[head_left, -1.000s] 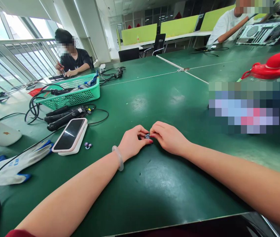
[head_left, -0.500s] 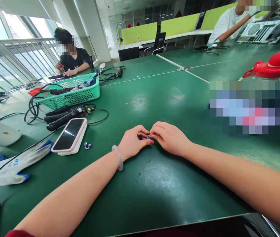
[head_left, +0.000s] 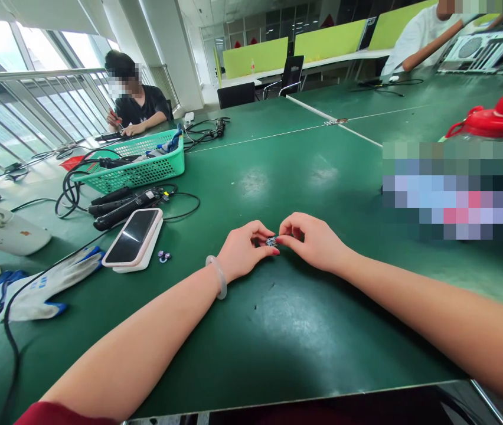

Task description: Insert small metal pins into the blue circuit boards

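Observation:
Between my fingertips is a small dark piece with silvery, patterned detail (head_left: 271, 241), too small to name. My left hand (head_left: 246, 251) pinches it from the left, thumb below and fingers above, with a pale bangle (head_left: 216, 277) on the wrist. From the right, the thumb and forefinger of my right hand (head_left: 311, 239) are closed on the piece's right end. Both hands are low over the green table (head_left: 304, 336). Left of my left hand lie a few small shiny purple-and-silver pieces (head_left: 164, 256), next to a phone (head_left: 134, 236) resting on a white object.
Black handheld tools (head_left: 125, 209) with cables lie before a green basket (head_left: 140, 168). White-and-blue gloves (head_left: 52, 289) are at left. A red-lidded container (head_left: 490, 124) stands at right. One person (head_left: 139, 106) sits far left; another (head_left: 415, 38) works at a computer case (head_left: 482, 50).
My right hand's grip has shifted slightly, opening a rounder gap between thumb and fingers and showing more of the small piece. The whole view has moved a little, so things appear farther right.

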Motion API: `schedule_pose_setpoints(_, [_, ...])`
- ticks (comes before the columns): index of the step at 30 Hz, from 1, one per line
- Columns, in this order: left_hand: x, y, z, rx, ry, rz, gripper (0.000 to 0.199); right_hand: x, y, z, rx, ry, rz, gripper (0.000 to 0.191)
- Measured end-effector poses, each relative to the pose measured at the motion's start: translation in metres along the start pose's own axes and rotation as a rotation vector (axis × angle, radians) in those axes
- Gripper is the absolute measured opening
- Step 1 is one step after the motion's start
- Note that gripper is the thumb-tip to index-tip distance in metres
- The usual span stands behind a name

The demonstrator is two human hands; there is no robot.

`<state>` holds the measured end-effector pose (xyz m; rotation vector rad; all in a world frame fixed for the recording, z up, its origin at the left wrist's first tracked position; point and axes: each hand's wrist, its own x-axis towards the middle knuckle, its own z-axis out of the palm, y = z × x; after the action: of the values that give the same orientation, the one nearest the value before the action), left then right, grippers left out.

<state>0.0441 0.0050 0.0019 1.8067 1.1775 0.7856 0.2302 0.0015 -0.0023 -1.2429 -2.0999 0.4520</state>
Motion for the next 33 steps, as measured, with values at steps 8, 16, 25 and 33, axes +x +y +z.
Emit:
schedule_pose_setpoints(8, [0.000, -0.004, 0.002, -0.073, 0.001, 0.022, 0.025, -0.002, -0.001, 0.001, -0.033, -0.144, 0.023, 0.029])
schedule_pose_setpoints(16, [0.003, -0.006, 0.005, -0.144, -0.038, 0.000, 0.023, -0.002, 0.001, 0.001, -0.085, -0.170, 0.017, 0.033])
schedule_pose_setpoints(25, [0.008, -0.006, 0.001, -0.212, -0.007, -0.069, 0.021, -0.006, 0.009, -0.001, -0.159, -0.271, -0.156, 0.022])
schedule_pose_setpoints(33, [0.007, -0.007, -0.001, -0.188, 0.008, -0.085, 0.024, -0.023, -0.026, -0.015, -0.145, -0.401, -0.517, 0.028])
